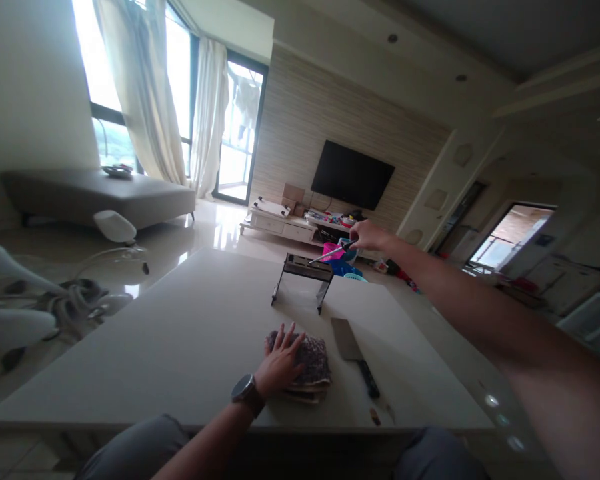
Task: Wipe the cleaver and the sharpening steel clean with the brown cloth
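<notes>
My left hand (281,363) lies with its fingers spread on a folded, dark patterned cloth (314,363) near the table's front edge. My right hand (369,235) reaches far out and is closed around the black handle of a thin metal rod (333,253), which looks like a honing steel. The rod slants down to the left, its tip at the top of a knife rack (307,268) with slots and clear sides. I cannot tell whether the tip is inside a slot. A cleaver (349,341) with a black handle lies flat to the right of the cloth.
A small brownish object (375,417) lies by the table's front edge, below the cleaver. The pale table (180,347) ends just beyond the rack. Pink and blue containers (334,251) stand behind it. White chairs (17,327) are at the left.
</notes>
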Available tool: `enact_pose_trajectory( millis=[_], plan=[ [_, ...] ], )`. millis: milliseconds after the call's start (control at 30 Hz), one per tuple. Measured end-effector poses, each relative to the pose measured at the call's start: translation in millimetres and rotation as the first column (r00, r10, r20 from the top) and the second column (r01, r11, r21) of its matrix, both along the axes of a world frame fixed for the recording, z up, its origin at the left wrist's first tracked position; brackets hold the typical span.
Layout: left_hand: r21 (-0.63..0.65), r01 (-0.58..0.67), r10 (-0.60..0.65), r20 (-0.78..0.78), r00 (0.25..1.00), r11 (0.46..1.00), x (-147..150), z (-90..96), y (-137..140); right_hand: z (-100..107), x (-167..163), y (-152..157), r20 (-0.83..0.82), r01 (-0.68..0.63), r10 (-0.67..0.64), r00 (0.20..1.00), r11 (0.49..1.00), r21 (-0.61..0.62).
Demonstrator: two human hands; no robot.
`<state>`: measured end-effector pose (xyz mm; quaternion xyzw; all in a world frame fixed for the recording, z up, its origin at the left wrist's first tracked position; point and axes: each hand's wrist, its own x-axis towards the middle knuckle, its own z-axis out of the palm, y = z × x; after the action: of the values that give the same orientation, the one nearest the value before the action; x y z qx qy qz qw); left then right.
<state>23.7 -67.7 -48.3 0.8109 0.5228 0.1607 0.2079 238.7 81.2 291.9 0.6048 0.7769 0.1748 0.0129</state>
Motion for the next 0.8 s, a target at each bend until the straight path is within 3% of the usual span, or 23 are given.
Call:
enact_pose_trajectory(
  millis=[133,267,333,433,633,800],
  plan=[
    [-0.043,0.005,-0.004,0.011,1.0,0.999,1,3.9,0,21,-18,25,-0.228,0.022,-0.013,0.974,0.999,0.033],
    [-0.086,0.005,-0.003,0.028,1.0,0.996,2,10.6,-3,16,-41,52,-0.443,0.084,0.013,0.897,0.976,0.2],
    [-0.1,0.01,-0.007,0.031,0.999,0.995,2,14.8,-5,0,-54,66,-0.514,0.134,0.028,0.858,0.952,0.276],
    [-0.113,0.005,-0.001,0.033,0.999,0.994,0,19.0,-4,-34,-72,84,-0.584,0.183,0.021,0.812,0.939,0.29],
    [-0.106,-0.022,0.03,0.072,0.997,0.994,-2,20.0,1,-103,-85,108,-0.618,0.218,-0.053,0.785,0.956,0.194],
    [-0.091,-0.025,0.033,0.084,0.996,0.996,-2,24.0,2,-131,-78,119,-0.617,0.233,-0.109,0.779,0.965,0.123]
  ],
)
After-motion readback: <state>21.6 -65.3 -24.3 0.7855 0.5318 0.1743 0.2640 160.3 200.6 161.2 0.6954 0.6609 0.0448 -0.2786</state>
